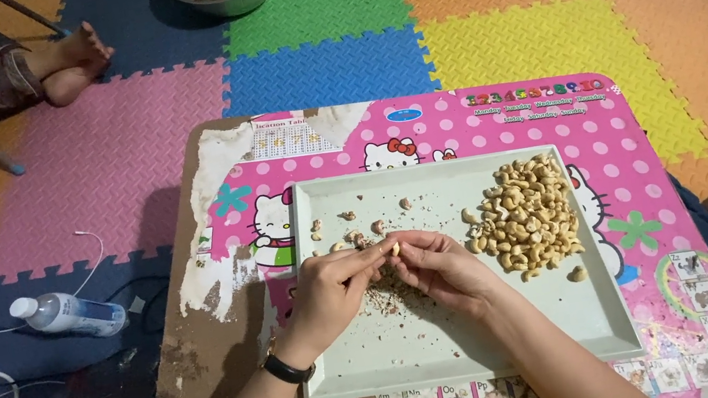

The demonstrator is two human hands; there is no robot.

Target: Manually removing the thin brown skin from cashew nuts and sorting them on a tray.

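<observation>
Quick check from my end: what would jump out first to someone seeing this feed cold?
Probably the two bare hands meeting over the pale square tray, the left hand and right hand pinching one small nut between their fingertips. Next, the heap of pale nuts on the tray's right side. Around it, the worn pink cartoon table and bright foam floor tiles stand out.
</observation>
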